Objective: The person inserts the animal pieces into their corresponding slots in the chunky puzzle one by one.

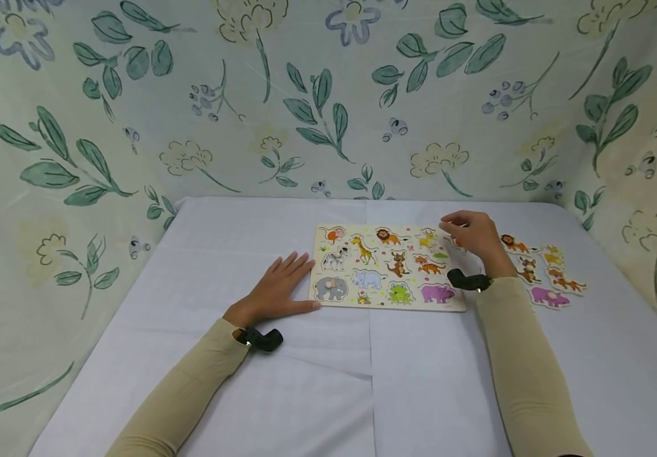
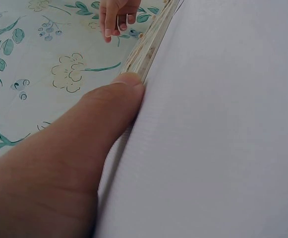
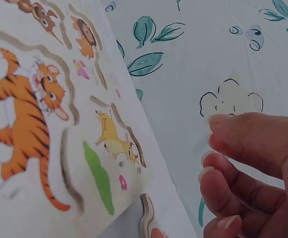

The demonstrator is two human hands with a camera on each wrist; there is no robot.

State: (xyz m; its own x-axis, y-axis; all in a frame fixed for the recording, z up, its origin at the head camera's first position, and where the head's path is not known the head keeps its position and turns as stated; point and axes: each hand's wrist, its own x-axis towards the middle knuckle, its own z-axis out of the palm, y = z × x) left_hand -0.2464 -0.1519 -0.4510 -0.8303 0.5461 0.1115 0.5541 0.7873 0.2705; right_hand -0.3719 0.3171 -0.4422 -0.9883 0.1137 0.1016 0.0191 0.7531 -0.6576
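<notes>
A wooden animal puzzle board [image 1: 357,230] lies on the white-covered table in the head view. My left hand [image 1: 277,289] rests flat at its left side, fingers spread, with fingertips and thumb touching the board's edge. In the left wrist view the thumb [image 2: 104,114] presses the board's corner. Over the board's far right corner is my right hand [image 1: 473,238], its fingers loosely bent. The right wrist view shows nothing between those fingers [image 3: 253,141]. A puzzle piece [image 3: 144,218] lies below, beside the board, partly hidden.
Right of the board lie several loose pieces: a lion [image 1: 513,243], a yellow animal [image 1: 553,256], a kangaroo [image 1: 528,271], a tiger [image 1: 566,282] and a purple hippo [image 1: 549,298]. Behind the table hangs a floral cloth [image 1: 317,165].
</notes>
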